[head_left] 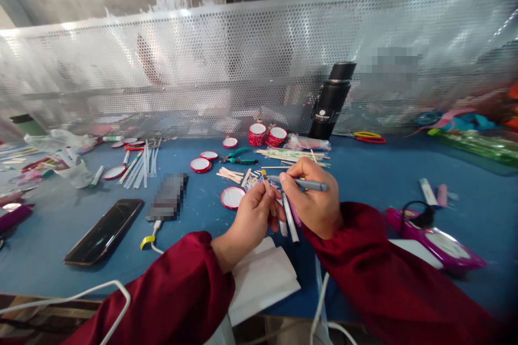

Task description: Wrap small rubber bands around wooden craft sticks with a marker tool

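My left hand [253, 216] is closed, pinching a small flat wooden stick [266, 180] upright between thumb and fingers. Close beside it, my right hand [313, 199] is closed around a grey pen [307, 185] that lies across the fingers, its tip toward the stick. A white tube [290, 222] hangs below the right hand, touching its fingers. Both hands hover over the blue table [364, 183], just above a colourful patterned piece that they mostly hide. Dark red sleeves cover both arms.
A white-faced red lid [232, 197] lies left of my hands; more lids [201, 164], wooden sticks [230, 174], green pliers [238, 157] and white straws [140, 167] lie behind. A black phone [105, 230], folded white paper [263, 275], black flask [332, 99], scissors [369, 137] and purple device [441, 242] also sit here.
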Motion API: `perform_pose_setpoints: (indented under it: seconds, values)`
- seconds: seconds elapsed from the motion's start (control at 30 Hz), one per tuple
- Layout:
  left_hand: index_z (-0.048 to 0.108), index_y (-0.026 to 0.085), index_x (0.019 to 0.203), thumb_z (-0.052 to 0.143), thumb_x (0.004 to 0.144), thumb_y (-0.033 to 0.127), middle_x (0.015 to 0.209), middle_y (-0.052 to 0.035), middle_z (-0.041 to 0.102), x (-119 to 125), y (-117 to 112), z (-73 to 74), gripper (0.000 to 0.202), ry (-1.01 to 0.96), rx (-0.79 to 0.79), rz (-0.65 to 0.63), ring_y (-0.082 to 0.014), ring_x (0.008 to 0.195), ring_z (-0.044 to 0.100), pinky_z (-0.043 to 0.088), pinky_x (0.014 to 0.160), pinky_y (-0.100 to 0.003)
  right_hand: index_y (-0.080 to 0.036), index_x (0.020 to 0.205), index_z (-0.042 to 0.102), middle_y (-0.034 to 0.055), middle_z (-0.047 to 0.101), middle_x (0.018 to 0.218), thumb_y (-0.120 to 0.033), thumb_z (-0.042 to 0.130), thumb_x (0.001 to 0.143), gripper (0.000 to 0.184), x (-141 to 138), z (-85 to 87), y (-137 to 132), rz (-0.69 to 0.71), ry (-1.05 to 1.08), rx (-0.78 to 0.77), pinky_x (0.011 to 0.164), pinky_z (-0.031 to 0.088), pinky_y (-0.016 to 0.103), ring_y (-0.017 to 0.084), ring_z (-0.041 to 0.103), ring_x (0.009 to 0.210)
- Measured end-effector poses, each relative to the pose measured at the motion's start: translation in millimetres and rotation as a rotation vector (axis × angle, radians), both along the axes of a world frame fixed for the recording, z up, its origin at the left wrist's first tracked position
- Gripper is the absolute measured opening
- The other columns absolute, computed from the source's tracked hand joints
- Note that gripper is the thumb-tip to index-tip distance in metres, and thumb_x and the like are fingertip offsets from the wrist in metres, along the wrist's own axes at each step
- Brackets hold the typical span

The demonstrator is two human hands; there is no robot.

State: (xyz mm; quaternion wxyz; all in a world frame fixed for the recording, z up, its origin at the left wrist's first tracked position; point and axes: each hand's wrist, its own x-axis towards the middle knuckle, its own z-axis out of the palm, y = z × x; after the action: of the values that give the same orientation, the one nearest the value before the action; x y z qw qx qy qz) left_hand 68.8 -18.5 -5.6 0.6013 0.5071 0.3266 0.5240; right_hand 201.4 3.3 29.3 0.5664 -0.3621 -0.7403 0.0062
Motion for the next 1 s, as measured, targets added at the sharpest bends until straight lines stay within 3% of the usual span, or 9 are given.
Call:
perform_pose_setpoints:
  seconds: [1.0]
  values:
    - [0.049,0.019,0.083,0.059,0.088,0.057,0.058,0.0037,0.060,1.3,-0.4,-4.7,0.040,0.001,0.016,-0.019,-0.0061,0.035,0.046,0.030,0.037,-0.019,-0.024,0.069,0.048,-0.0052,0.052,0.057,-0.027,0.060,0.089,0.024,0.1,1.9,-1.7,0.026,0.027,-0.037,0.054,0.038,0.026,0.012,0.049,0.052]
